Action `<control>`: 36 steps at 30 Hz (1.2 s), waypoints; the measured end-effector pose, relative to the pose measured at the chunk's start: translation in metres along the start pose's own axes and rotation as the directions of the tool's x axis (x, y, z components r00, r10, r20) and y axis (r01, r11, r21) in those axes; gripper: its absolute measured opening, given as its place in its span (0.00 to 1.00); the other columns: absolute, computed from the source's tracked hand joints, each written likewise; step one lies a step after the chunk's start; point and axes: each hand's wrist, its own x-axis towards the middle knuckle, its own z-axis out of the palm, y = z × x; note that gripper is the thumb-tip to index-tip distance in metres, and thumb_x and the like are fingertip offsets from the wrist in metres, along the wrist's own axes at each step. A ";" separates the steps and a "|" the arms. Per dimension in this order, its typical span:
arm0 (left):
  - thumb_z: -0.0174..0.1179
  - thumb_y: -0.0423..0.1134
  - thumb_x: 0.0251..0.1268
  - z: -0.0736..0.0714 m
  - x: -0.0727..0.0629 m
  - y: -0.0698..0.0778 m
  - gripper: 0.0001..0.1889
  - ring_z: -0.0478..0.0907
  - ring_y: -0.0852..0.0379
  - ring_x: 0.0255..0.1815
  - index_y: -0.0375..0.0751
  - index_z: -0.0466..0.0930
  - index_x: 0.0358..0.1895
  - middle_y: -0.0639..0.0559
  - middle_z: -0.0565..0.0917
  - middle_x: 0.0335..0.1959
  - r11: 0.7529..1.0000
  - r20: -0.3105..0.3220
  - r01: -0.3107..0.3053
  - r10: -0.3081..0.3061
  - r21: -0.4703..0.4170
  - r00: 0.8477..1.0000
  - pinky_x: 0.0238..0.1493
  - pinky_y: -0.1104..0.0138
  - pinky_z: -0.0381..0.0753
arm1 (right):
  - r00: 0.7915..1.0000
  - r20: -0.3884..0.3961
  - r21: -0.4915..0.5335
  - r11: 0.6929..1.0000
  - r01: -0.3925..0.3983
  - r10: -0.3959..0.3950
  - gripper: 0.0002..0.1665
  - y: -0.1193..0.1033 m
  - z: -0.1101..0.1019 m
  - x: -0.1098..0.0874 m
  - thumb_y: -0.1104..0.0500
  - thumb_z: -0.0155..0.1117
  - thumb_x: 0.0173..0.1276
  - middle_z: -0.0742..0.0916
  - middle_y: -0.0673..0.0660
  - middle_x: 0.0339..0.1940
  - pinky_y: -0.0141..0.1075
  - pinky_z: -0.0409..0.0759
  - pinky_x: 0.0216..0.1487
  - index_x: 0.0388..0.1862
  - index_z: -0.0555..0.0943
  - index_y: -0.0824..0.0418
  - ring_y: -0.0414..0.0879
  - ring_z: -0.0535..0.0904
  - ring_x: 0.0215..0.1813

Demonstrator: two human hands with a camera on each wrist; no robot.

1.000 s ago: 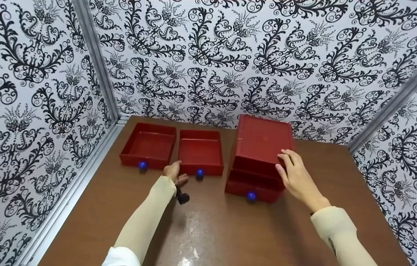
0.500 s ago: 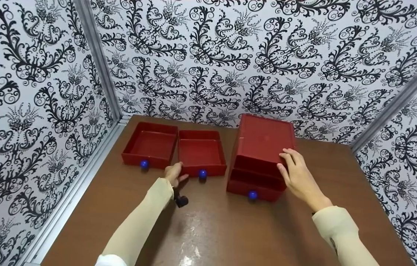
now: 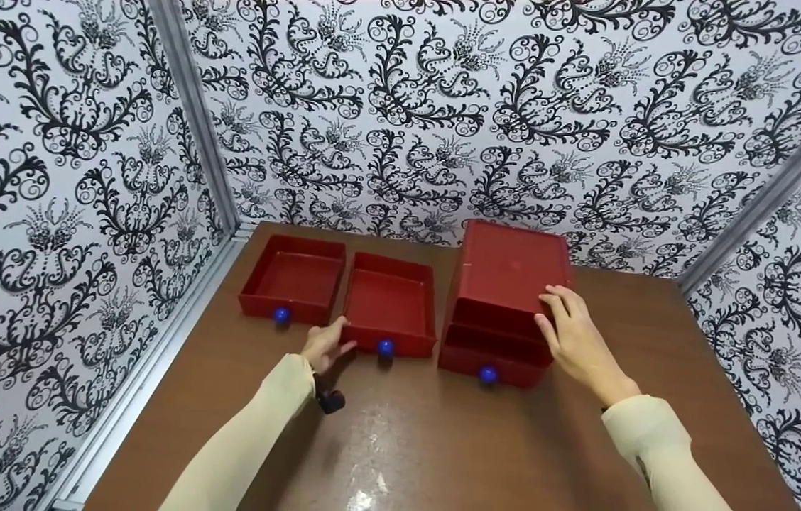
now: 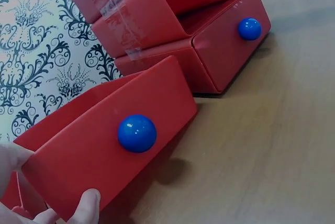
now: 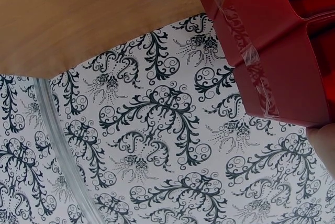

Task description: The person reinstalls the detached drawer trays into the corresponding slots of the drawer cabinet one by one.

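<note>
Head view, nearest stuff first: the left hand point(image 3: 319, 346) has bent fingers pinching the near left corner of a shallow red plastic-looking drawer point(image 3: 409, 345) with a round blue knob point(image 3: 386, 348). It's mid-width on the brown wood-look desk point(image 3: 429, 440); can't tell if its base is lifted. The right hand point(image 3: 574, 344) looks relaxed, fingers slightly bent, just resting on the near right top edge of a boxy red cabinet point(image 3: 514, 266). That's towards the desk's far right corner, open above its bottom drawer point(image 3: 463, 363). Further back, a second shallow red drawer point(image 3: 307, 312) sits by the far left corner, then a black-and-white scroll-patterned wall point(image 3: 400, 106).

My read: step in hand is handling the pinched drawer while steadying the cabinet. Next move probably calls for a fuller hold, since one corner could twist.
</note>
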 end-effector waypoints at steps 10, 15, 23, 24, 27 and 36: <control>0.48 0.37 0.74 -0.042 -0.026 -0.009 0.18 0.76 0.56 0.48 0.25 0.73 0.56 0.51 0.74 0.38 0.993 0.108 -0.106 0.110 -0.046 0.988 0.62 0.56 0.85 | 0.999 -0.013 -0.002 0.999 0.039 -0.039 0.17 0.002 0.002 -0.001 0.63 0.58 0.73 0.77 0.72 0.62 0.54 0.66 0.75 0.55 0.75 0.72 0.66 0.68 0.69; 0.47 0.38 0.78 -0.076 -0.047 -0.016 0.14 0.66 0.64 0.27 0.31 0.75 0.52 0.60 0.62 0.17 0.990 0.174 -0.117 0.129 -0.079 0.976 0.63 0.53 0.84 | 0.998 -0.029 0.001 0.999 0.052 -0.052 0.17 0.002 0.002 0.000 0.63 0.59 0.72 0.77 0.72 0.61 0.53 0.66 0.75 0.55 0.76 0.73 0.66 0.69 0.68; 0.47 0.42 0.79 -0.111 -0.072 -0.021 0.10 0.81 0.60 0.51 0.44 0.76 0.45 0.56 0.79 0.47 0.999 0.467 -0.049 0.045 -0.004 0.883 0.63 0.59 0.85 | 0.997 -0.039 -0.001 0.998 0.066 -0.066 0.17 0.003 0.001 0.000 0.64 0.60 0.71 0.77 0.72 0.60 0.51 0.66 0.74 0.54 0.76 0.73 0.67 0.70 0.67; 0.48 0.42 0.78 -0.113 -0.073 -0.021 0.09 0.82 0.59 0.51 0.45 0.76 0.44 0.55 0.79 0.48 0.999 0.491 -0.038 0.032 0.001 0.870 0.63 0.59 0.85 | 0.997 -0.039 -0.001 0.998 0.064 -0.064 0.17 0.003 0.001 0.000 0.64 0.60 0.71 0.77 0.72 0.60 0.51 0.66 0.74 0.54 0.76 0.73 0.67 0.70 0.67; 0.50 0.43 0.77 -0.114 -0.075 -0.019 0.08 0.82 0.57 0.51 0.45 0.75 0.44 0.53 0.76 0.51 0.999 0.545 -0.029 0.006 0.033 0.839 0.62 0.59 0.85 | 0.998 -0.038 0.002 0.999 0.055 -0.054 0.17 0.002 0.000 0.000 0.64 0.60 0.71 0.77 0.72 0.60 0.52 0.66 0.74 0.54 0.76 0.73 0.67 0.70 0.67; 0.48 0.44 0.78 -0.124 -0.080 -0.014 0.09 0.82 0.57 0.52 0.44 0.74 0.47 0.52 0.77 0.50 0.996 0.601 -0.030 -0.023 0.079 0.799 0.63 0.60 0.85 | 0.999 -0.008 -0.015 0.999 0.038 -0.038 0.16 -0.001 -0.002 0.001 0.63 0.58 0.72 0.77 0.72 0.61 0.52 0.66 0.75 0.55 0.76 0.71 0.66 0.69 0.68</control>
